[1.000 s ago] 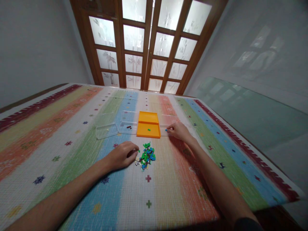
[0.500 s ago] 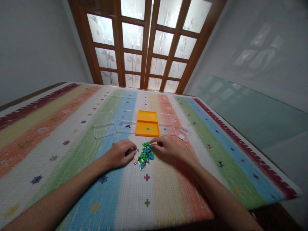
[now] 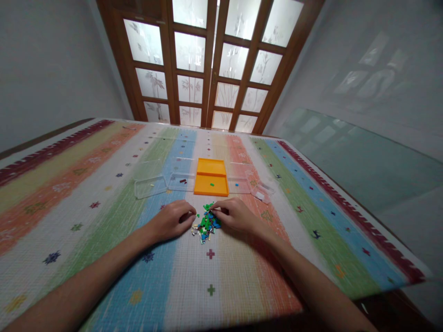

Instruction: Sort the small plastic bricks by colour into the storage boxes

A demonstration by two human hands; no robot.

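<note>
A small heap of toy building bricks [image 3: 207,225], mostly green and blue with some white and dark red, lies on the tablecloth between my hands. My left hand [image 3: 176,218] rests at the heap's left side, fingers curled and thumb close to the index finger; whether anything is between them is hidden. From the right, my right hand [image 3: 236,215] reaches over the heap's upper edge. Its index finger and thumb come together at the bricks, too small there to tell what they hold. Beyond the heap stands an opened orange box [image 3: 221,191] with a green brick [image 3: 212,185] inside.
Clear boxes flank the orange one: one at far left [image 3: 137,191] with a pale yellow piece, another [image 3: 171,184] with dark red pieces, a third [image 3: 247,186] with a blue piece [image 3: 236,185]. A smaller clear box [image 3: 266,199] sits farther right. A striped tablecloth [image 3: 114,230] covers the table.
My right hand has moved slightly left and down over the heap, its fingertips drawing closer together. The left hand stays nearly still.
</note>
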